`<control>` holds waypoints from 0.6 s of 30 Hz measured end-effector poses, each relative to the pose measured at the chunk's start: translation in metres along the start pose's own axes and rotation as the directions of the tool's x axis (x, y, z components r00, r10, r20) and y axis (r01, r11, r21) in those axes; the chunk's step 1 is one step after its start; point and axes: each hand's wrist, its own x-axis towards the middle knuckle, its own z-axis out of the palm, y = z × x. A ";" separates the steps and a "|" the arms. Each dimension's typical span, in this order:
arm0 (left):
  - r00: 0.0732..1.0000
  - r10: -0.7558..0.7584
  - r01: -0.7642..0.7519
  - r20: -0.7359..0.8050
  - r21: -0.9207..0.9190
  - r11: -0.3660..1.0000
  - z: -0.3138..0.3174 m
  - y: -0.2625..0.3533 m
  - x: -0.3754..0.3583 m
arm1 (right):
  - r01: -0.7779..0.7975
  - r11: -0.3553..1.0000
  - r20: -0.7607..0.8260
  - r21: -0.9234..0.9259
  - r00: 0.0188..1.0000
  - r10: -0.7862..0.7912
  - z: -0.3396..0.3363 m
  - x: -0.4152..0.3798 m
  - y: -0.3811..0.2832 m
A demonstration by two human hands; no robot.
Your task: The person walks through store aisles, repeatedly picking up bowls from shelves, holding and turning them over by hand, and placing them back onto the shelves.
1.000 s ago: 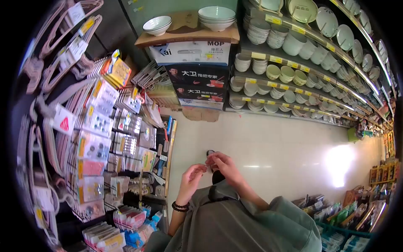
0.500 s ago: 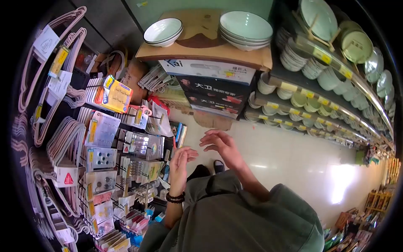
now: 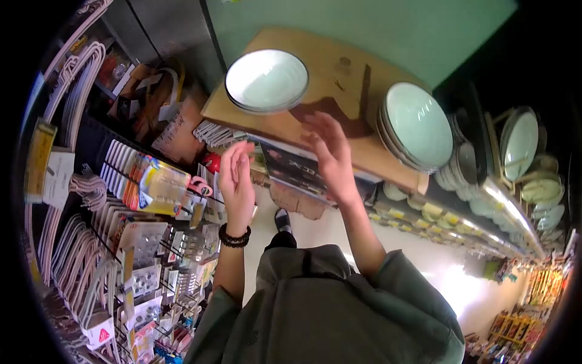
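Observation:
My left hand (image 3: 236, 182), with a dark beaded bracelet on its wrist, is raised with fingers stretched out and holds nothing. To its right, my right hand (image 3: 330, 155) is also empty, its fingers apart, over the front edge of a cardboard box top (image 3: 330, 57). A small stack of white bowls with dark rims (image 3: 267, 79) sits on the left of that cardboard, beyond both hands. On its right end stands a second stack of larger bowls (image 3: 418, 124). Neither hand touches a bowl.
Hangers (image 3: 82, 255) and packaged hooks (image 3: 145, 242) hang on a rack along the left. More dishes (image 3: 521, 142) fill the shelves on the right. Under the cardboard top is a dark printed box (image 3: 291, 167), and pale floor (image 3: 394, 242) lies below.
I have come closer to the cardboard top and bowls, which look larger now. Both hands have moved forward and farther apart, still empty.

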 end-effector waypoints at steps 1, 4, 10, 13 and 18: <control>0.999 0.030 -0.031 -0.030 -0.004 1.000 0.003 -0.001 0.022 | 0.052 0.998 -0.011 -0.042 0.999 -0.052 0.001 0.024 0.006; 0.977 0.143 -0.116 -0.156 0.168 0.979 0.010 -0.013 0.076 | 0.018 0.997 -0.094 -0.078 0.995 -0.025 0.006 0.074 0.021; 0.993 0.015 -0.003 -0.114 0.109 0.994 0.019 -0.027 0.122 | -0.022 0.998 -0.099 -0.053 0.995 0.017 0.011 0.110 0.030; 0.975 0.140 -0.092 -0.172 0.260 0.961 0.024 -0.029 0.125 | 0.056 0.998 -0.055 -0.016 0.997 -0.056 0.008 0.117 0.043; 0.957 0.157 -0.113 -0.243 0.187 0.976 0.041 -0.010 0.112 | 0.072 0.997 -0.076 0.043 0.995 -0.068 0.008 0.112 0.022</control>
